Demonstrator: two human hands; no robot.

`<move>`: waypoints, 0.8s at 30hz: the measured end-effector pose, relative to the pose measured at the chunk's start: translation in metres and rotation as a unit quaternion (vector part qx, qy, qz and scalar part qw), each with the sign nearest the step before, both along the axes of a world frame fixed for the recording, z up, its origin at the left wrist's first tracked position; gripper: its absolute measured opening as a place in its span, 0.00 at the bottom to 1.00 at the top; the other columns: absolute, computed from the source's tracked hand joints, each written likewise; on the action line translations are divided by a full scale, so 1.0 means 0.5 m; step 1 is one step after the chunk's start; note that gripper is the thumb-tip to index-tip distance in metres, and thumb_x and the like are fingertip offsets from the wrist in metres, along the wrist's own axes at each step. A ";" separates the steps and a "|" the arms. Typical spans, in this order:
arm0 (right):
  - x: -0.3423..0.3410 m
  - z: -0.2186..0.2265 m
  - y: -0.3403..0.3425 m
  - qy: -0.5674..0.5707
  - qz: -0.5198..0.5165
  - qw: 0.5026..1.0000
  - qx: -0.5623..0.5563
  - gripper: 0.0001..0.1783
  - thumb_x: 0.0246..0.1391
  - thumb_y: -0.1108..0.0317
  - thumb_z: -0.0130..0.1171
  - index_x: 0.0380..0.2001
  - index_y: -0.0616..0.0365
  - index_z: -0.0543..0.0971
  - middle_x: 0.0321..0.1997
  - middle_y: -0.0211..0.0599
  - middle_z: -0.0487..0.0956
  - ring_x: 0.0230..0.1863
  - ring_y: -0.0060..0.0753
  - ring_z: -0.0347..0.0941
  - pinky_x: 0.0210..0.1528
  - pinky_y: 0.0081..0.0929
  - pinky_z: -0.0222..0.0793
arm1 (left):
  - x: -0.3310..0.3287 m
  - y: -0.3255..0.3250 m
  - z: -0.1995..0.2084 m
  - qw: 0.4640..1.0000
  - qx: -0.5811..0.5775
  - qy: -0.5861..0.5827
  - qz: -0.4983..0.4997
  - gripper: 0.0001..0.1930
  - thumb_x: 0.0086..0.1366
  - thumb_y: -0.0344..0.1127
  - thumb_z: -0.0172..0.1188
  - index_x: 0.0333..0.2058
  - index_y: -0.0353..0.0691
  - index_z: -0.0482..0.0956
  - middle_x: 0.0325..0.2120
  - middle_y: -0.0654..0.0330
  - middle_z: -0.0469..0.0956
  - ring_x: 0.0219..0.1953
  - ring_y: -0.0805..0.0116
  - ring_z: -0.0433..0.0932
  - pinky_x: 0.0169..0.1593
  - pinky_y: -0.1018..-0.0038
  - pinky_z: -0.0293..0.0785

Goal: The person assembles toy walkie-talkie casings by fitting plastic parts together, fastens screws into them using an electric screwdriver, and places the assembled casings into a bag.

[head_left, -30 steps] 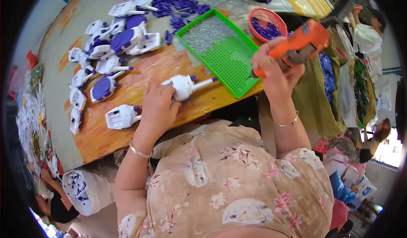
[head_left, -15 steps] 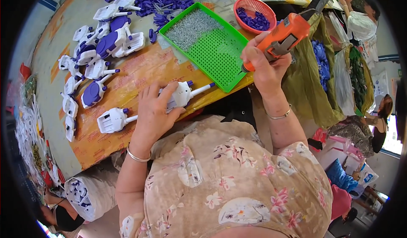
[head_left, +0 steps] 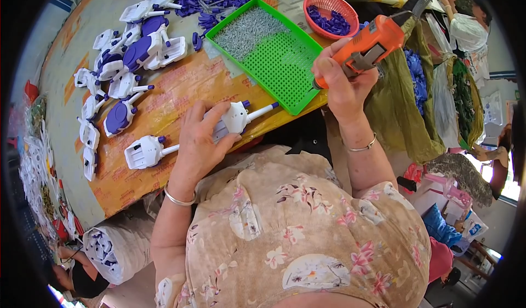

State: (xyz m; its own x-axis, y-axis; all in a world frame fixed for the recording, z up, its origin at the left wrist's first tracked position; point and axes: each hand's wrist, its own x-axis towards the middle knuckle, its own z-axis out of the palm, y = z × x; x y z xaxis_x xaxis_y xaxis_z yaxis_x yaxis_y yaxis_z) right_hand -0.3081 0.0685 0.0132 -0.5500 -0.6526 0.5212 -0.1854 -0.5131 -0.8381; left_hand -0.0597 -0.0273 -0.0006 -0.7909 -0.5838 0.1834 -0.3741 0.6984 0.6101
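My left hand (head_left: 201, 137) grips a white plastic part (head_left: 238, 117) near the table's front edge. A rod with a purple tip sticks out of this part toward the green tray; my fingers hide its left portion. My right hand (head_left: 349, 89) is wrapped round an orange electric screwdriver (head_left: 368, 49), whose bit points down-left beside the near right corner of the green mesh tray (head_left: 279, 61). Small silvery screws (head_left: 246, 34) cover the tray's far left half. Left of my left hand lies another white plastic part (head_left: 143, 152), its rod reaching toward my wrist.
Several white and purple assembled pieces (head_left: 123, 83) lie at the table's left. Loose purple parts (head_left: 211, 1) are heaped at the back. A red basket (head_left: 350, 12) of purple pieces stands behind the tray. A filled white sack (head_left: 129, 253) sits at lower left; other people are around the edges.
Both hands keep their hold and have hardly moved. My left fingers have drawn in slightly over the white part. A person at the far right has shifted.
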 end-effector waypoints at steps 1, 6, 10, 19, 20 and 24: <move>-0.001 0.001 -0.002 -0.029 0.020 0.999 -0.004 0.14 0.46 0.80 0.65 0.34 0.61 0.71 0.26 0.26 0.73 0.26 0.14 0.68 0.31 0.17 0.68 | 0.000 -0.001 -0.001 1.000 0.011 0.003 0.000 0.28 0.42 0.28 0.70 0.46 0.37 0.75 0.37 0.54 0.72 0.40 0.55 0.73 0.44 0.66 0.70; -0.002 0.021 -0.001 0.022 0.004 1.000 0.007 0.10 0.49 0.77 0.62 0.34 0.63 0.71 0.25 0.31 0.73 0.25 0.19 0.69 0.29 0.20 0.68 | -0.003 -0.006 0.002 0.999 0.038 0.000 0.008 0.27 0.41 0.28 0.71 0.44 0.38 0.77 0.35 0.55 0.73 0.39 0.56 0.74 0.42 0.67 0.71; 0.009 0.052 -0.006 0.042 0.042 0.998 -0.004 0.15 0.52 0.67 0.62 0.35 0.65 0.69 0.24 0.34 0.72 0.23 0.26 0.69 0.28 0.26 0.69 | -0.003 -0.009 -0.005 0.998 0.065 0.002 0.012 0.25 0.40 0.32 0.72 0.42 0.42 0.78 0.36 0.55 0.72 0.42 0.53 0.71 0.47 0.61 0.67; 0.146 0.055 -0.072 -0.018 0.169 0.985 -0.015 0.25 0.44 0.59 0.72 0.33 0.62 0.67 0.24 0.34 0.74 0.25 0.24 0.70 0.28 0.22 0.69 | -0.001 -0.012 -0.015 0.998 0.063 0.000 0.011 0.25 0.40 0.33 0.73 0.41 0.45 0.79 0.36 0.57 0.72 0.42 0.54 0.71 0.47 0.62 0.66; 0.145 0.050 -0.076 -0.018 0.172 0.985 -0.015 0.25 0.44 0.59 0.72 0.33 0.62 0.67 0.24 0.34 0.74 0.25 0.24 0.70 0.28 0.22 0.69 | 0.001 -0.012 -0.019 0.998 0.061 0.008 0.009 0.25 0.40 0.33 0.73 0.41 0.45 0.78 0.36 0.57 0.72 0.42 0.55 0.70 0.47 0.62 0.66; 0.151 0.035 -0.085 0.041 0.198 0.979 0.011 0.26 0.43 0.57 0.73 0.31 0.63 0.68 0.23 0.33 0.73 0.24 0.22 0.69 0.28 0.19 0.67 | 0.000 -0.011 -0.015 0.998 0.065 0.007 0.008 0.26 0.39 0.33 0.73 0.42 0.45 0.78 0.36 0.58 0.71 0.42 0.55 0.70 0.47 0.61 0.66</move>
